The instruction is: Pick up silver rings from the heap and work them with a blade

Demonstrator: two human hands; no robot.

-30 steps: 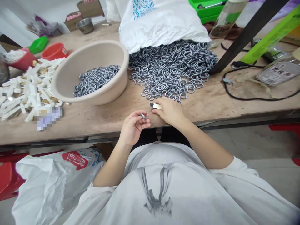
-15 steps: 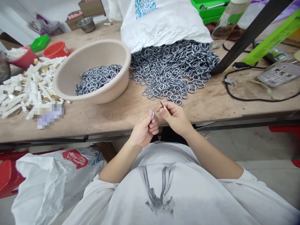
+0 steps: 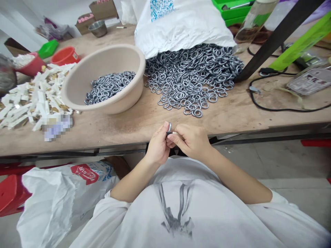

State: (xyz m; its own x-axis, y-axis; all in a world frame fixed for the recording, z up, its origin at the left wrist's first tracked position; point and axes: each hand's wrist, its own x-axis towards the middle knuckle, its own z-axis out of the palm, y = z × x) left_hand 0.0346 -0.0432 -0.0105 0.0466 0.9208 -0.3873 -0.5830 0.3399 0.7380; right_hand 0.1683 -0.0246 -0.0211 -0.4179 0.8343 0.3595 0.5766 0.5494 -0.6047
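Observation:
My left hand (image 3: 158, 146) is closed on a grey ring (image 3: 170, 126), pinched upright between thumb and fingers. Against that ring, my right hand (image 3: 194, 140) grips a small dark blade (image 3: 169, 133); its tip is at the ring and most of it is hidden by the fingers. Both hands meet just in front of the bench's near edge. Beyond them lies a heap of similar grey rings (image 3: 191, 75), spilling out of a white sack (image 3: 183, 31). A beige basin (image 3: 103, 58) to the left holds more of these rings.
White strips (image 3: 38, 100) are piled on the wooden bench (image 3: 116, 127) at left, near red tubs (image 3: 64, 55). A dark slanted post (image 3: 271, 44) and a black cord (image 3: 279, 109) stand at right. Another white sack (image 3: 51, 196) sits below the bench.
My right hand has moved left and slightly down, bringing the blade from apart onto the ring. My left hand still holds the ring in nearly the same place.

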